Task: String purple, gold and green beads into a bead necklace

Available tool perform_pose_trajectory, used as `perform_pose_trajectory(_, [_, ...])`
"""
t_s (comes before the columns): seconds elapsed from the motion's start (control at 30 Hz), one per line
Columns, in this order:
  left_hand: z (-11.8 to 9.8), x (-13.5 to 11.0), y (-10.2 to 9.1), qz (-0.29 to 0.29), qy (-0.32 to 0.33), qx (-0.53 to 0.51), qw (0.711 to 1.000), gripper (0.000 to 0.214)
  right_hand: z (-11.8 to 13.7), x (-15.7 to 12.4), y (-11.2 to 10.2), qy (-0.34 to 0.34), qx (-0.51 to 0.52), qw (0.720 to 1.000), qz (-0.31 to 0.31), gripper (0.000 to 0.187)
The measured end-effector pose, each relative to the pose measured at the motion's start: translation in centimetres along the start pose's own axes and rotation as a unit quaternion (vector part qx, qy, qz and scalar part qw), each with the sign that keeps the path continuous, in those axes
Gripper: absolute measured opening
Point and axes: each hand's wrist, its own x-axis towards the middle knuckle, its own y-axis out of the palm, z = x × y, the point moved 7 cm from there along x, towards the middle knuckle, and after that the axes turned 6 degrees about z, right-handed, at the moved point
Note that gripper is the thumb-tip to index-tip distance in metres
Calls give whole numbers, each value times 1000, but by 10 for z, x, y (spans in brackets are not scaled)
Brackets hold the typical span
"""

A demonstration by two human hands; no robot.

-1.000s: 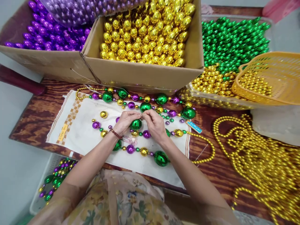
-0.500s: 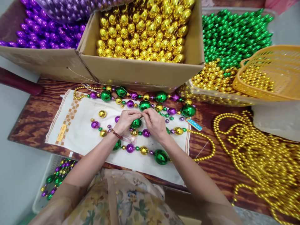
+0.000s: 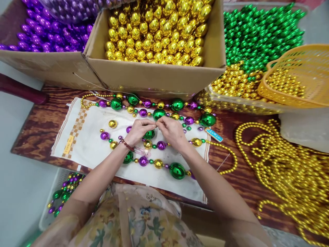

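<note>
My left hand [image 3: 139, 131] and my right hand [image 3: 171, 131] meet fingertip to fingertip above the white towel [image 3: 87, 144]. Both are closed in a pinch, and whatever lies between the fingertips is too small to make out. Just under them sits a large green bead [image 3: 149, 134], partly covered by my left hand. Strung purple, gold and green beads lie in rows around the hands, among them a purple bead [image 3: 161, 145] and a big green bead [image 3: 177, 171] nearer my body. A loose gold bead [image 3: 112, 123] rests left of my left hand.
Behind the towel stand cardboard boxes of purple beads [image 3: 51, 36] and gold beads [image 3: 146, 32]. At the right are a tub with green beads [image 3: 262, 34], an orange basket [image 3: 308, 96] and a heap of gold bead strands [image 3: 288, 178]. A blue-labelled tool [image 3: 214, 134] lies by the towel's edge.
The view has shifted slightly. My two hands stay pinched together in nearly the same place, and the beads on the towel lie as before.
</note>
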Motion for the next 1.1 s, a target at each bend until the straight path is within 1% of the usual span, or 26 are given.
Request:
perform_pose_trajectory(0.07, [0,1,0,6,3,11,1000,21,-2,3,-1,18,17,999,21,18])
perform_pose_trajectory(0.17, [-1,2,0,9,14,29,999,20,-2,6,-3,19,37,999,32,18])
perform_pose_trajectory(0.3, [2,2,-1,-2,28,50,998,18,-7,8,-2,31,67,996,42,19])
perform_pose_trajectory(0.4, [7,3,-3,-16,28,62,998,18,-11,10,2,41,109,992,52,19])
perform_pose_trajectory(0.53, [7,2,-6,-46,30,78,995,16,-14,13,9,52,194,977,68,19])
perform_pose_trajectory(0.63, [4,2,-6,-46,27,86,995,17,-17,15,13,68,267,957,84,21])
perform_pose_trajectory(0.7, [2,2,-6,-45,28,81,995,17,-17,15,13,68,287,951,89,20])
perform_pose_trajectory(0.77, [1,3,-5,-42,29,72,996,17,-15,14,11,57,270,957,94,17])
perform_pose_trajectory(0.83, [1,3,-4,-39,28,64,997,17,-12,12,7,38,222,969,96,14])
perform_pose_trajectory(0.9, [2,4,-4,-36,27,57,997,18,-6,10,2,2,143,986,85,13])
perform_pose_trajectory(0.97, [2,3,-4,-35,31,55,997,17,1,8,-3,-36,48,996,60,13])
perform_pose_trajectory(1.03, [0,2,-3,-34,38,59,997,17,7,4,-5,-59,-30,997,37,15])
perform_pose_trajectory(1.1, [-3,1,-3,-36,48,69,996,16,10,1,-4,-64,-80,995,21,17])
